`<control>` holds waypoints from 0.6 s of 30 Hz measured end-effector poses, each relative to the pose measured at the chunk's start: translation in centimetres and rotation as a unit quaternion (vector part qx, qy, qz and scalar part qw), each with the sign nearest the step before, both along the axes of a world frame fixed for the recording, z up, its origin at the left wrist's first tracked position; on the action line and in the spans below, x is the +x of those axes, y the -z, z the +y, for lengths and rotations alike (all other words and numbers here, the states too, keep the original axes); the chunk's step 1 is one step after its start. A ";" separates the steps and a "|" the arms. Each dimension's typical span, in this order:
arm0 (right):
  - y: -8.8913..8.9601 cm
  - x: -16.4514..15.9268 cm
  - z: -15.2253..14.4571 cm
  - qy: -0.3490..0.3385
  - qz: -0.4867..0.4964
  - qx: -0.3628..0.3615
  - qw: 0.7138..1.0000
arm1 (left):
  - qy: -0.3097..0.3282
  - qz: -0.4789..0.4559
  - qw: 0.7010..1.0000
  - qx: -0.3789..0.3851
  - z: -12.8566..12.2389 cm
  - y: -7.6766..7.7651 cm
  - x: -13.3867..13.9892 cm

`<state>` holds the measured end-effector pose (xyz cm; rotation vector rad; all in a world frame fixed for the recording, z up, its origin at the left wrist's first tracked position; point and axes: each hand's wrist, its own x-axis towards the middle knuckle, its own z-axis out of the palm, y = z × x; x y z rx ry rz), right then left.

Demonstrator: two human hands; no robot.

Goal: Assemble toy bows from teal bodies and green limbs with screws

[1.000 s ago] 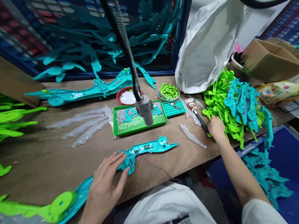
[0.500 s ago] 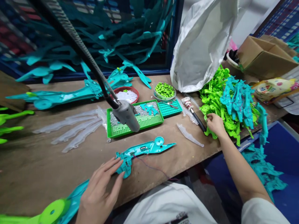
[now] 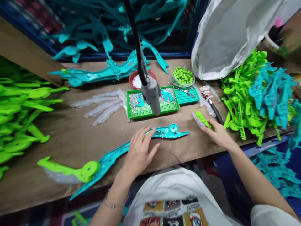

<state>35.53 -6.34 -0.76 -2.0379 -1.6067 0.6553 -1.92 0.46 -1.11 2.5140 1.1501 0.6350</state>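
My left hand (image 3: pixel 142 149) lies with its fingers stretched out over a long turquoise plastic shell (image 3: pixel 172 134), covering its middle part. Small metal parts and a thin wire show inside that shell. To the left, a turquoise length (image 3: pixel 110 158) ends at a green plastic piece (image 3: pixel 88 171) with a round disc and a translucent strip beneath. My right hand (image 3: pixel 218 135) is closed on a bright green plastic part (image 3: pixel 202 118), held just above the table. A translucent plastic strip (image 3: pixel 197 120) is along that part's left side, its far end under my fingers.
A green tray (image 3: pixel 152 114) of small metal pieces stands behind, under a grey tool (image 3: pixel 151 97) on an arm. Green and turquoise parts heap at right (image 3: pixel 244 103); green parts pile at left (image 3: pixel 21 113). A black-handled tool (image 3: pixel 216 113) lies beside my right hand.
My right hand has come away from the green heap with a green part and moved to the translucent strip. My left hand has shifted along the turquoise shell; the view has turned left.
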 end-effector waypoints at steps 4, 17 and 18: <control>2.4 -1.2 0.4 0.052 -0.208 0.017 0.977 | 0.016 0.041 0.999 -0.009 1.3 0.1 1.4; -2.0 -2.9 4.1 -0.245 -0.093 0.082 0.962 | 0.048 0.071 0.995 -0.049 1.7 0.8 5.2; -2.0 -2.9 4.8 -0.277 -0.085 0.086 0.953 | 0.049 0.076 0.994 -0.059 1.7 1.1 5.5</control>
